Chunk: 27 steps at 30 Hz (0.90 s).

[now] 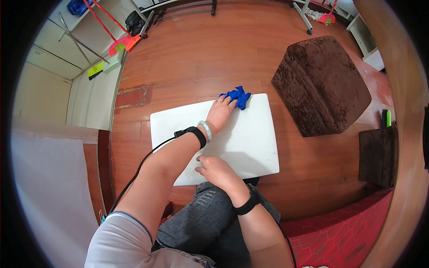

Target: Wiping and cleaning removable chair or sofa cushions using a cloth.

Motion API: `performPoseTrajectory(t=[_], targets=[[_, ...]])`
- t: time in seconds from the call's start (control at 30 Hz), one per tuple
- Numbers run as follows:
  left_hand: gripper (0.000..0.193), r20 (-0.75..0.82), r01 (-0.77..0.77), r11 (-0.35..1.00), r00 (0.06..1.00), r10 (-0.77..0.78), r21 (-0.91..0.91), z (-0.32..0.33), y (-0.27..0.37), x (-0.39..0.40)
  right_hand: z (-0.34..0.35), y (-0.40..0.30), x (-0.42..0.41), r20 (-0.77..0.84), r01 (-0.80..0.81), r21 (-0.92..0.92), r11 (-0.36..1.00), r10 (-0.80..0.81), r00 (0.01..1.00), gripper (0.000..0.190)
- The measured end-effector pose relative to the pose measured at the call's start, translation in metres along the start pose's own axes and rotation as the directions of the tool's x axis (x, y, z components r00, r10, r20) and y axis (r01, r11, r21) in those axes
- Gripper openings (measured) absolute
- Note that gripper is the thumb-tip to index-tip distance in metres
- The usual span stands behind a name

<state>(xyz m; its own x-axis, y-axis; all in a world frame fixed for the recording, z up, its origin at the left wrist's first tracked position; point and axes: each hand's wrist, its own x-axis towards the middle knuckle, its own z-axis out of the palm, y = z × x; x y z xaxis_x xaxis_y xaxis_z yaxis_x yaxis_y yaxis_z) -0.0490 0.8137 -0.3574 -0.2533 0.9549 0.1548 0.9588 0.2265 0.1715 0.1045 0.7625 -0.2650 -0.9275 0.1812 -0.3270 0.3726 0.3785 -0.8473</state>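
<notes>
A crumpled blue cloth (240, 97) lies by the far edge of a white rectangular top (249, 144). My left hand (220, 114) presses on the cloth, its fingers spread over it. A pale bangle (205, 130) and a black strap circle that wrist. Closer to me, my right hand (218, 170) hovers over or rests on the near edge of the white top; contact cannot be told. Its visible fingers are apart, with nothing seen in them. My knee in grey jeans (204, 204) is just below. What supports the white top is mostly hidden.
A brown plush cube stool (321, 87) stands to the right, and a smaller brown block (378, 157) is nearer. Brooms (117, 45) lean at the upper left by white cabinets (47, 80). Wheeled metal rack legs (303, 18) stand at the far side. Cables trail from both wrists.
</notes>
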Motion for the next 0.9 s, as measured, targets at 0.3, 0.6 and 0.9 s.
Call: performPoseTrajectory(t=[0.3, 0.6, 0.9], targets=[[0.043, 0.014, 0.060, 0.971, 0.998, -0.058, -0.232, 0.005, 0.051, 0.045, -0.001, -0.002, 0.002, 0.028, -0.072, 0.032, 0.997, 0.071, 0.997, 0.028], [0.037, -0.033, 0.005, 0.996, 0.999, -0.008, -0.086, 0.017, 0.040, 0.044, -0.003, 0.004, 0.003, 0.083, -0.112, 0.034, 0.993, 0.109, 0.991, 0.029], [0.046, -0.054, 0.037, 0.999, 0.998, -0.038, -0.022, -0.023, -0.018, -0.042, -0.002, 0.008, -0.001, 0.033, -0.037, -0.008, 0.999, 0.037, 0.999, 0.036]])
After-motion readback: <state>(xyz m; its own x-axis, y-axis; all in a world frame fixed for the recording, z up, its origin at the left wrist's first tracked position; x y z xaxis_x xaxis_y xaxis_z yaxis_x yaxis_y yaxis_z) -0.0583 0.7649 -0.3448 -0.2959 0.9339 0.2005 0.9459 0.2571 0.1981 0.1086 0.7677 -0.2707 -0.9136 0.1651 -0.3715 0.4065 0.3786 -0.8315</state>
